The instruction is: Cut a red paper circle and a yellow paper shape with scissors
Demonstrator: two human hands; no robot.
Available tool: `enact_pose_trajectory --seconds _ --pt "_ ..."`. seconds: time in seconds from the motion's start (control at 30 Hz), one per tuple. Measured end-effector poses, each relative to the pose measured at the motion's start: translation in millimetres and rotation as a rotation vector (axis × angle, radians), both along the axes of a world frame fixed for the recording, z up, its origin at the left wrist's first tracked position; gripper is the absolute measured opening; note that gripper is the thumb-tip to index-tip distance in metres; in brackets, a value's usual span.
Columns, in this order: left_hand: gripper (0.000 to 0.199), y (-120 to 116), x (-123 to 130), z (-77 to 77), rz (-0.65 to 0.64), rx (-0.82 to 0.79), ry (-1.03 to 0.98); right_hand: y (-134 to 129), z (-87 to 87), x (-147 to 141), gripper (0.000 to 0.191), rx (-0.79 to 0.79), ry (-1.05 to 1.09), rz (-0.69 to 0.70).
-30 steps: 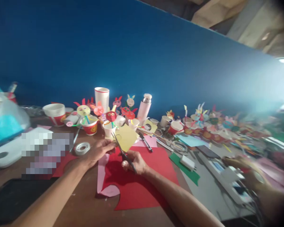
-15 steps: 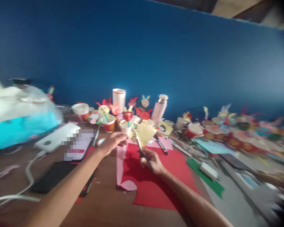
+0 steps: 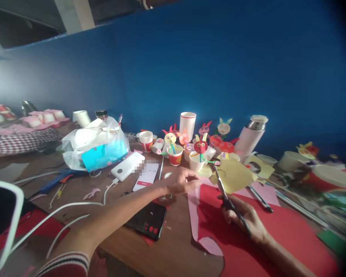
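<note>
My right hand grips scissors over a large red paper sheet, the blades pointing away beside a yellow paper sheet. My left hand hovers at the left edge of the pink paper, its fingers bent together; whatever lies between them is too small to name. Just beyond are paper cups carrying paper faces with ears on straws, such as a red face. A pen lies right of the scissors.
A white power bank, a lit phone and a dark phone lie left. A plastic bag stands behind them, a pink flask at back right. White cable crosses the left side. Another person's checked sleeve is far left.
The view has swung left, bringing the other person's sleeve and more of the table's left side into sight. My right hand still holds the scissors, and my left hand stays near the paper.
</note>
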State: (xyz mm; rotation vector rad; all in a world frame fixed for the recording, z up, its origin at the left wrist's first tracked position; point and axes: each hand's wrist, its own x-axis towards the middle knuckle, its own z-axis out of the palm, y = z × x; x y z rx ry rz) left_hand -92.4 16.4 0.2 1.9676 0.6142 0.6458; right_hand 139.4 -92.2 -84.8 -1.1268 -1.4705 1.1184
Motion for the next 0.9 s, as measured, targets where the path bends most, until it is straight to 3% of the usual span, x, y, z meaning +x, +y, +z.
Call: enact_pose_trajectory --seconds 0.07,0.17,0.27,0.37,0.47,0.53,0.73,0.9 --pt "0.016 -18.9 7.6 3.0 -0.039 0.186 -0.072 -0.2 -0.8 1.3 0.041 0.0 -0.033 -0.005" --pt "0.022 -57.3 19.6 -3.9 -0.093 0.264 -0.157 -0.8 -1.7 2.2 0.041 -0.008 -0.037 -0.014" --pt "0.023 -91.4 28.1 -30.1 -0.197 0.315 -0.111 -1.3 -2.7 2.6 0.043 -0.022 -0.026 -0.031" --pt "0.01 -106.2 32.8 -66.4 -0.446 0.504 -0.035 -1.2 -2.5 2.8 0.045 -0.016 -0.054 -0.022" --pt "0.008 -101.5 36.3 -93.5 -0.524 0.76 0.091 -1.1 -0.8 2.1 0.046 -0.011 -0.074 -0.012" --pt "0.013 -92.9 39.0 -101.6 -0.56 0.841 0.101 -0.9 0.5 1.0 0.046 -0.011 -0.069 -0.021" --pt "0.02 -70.3 41.3 -104.2 -0.587 0.934 0.057 -0.6 4.3 -1.3 0.051 -0.031 -0.085 -0.051" --pt "0.011 -53.6 24.9 -102.9 -0.612 0.974 0.019 -1.6 6.1 -2.1 0.049 -0.035 -0.067 -0.058"
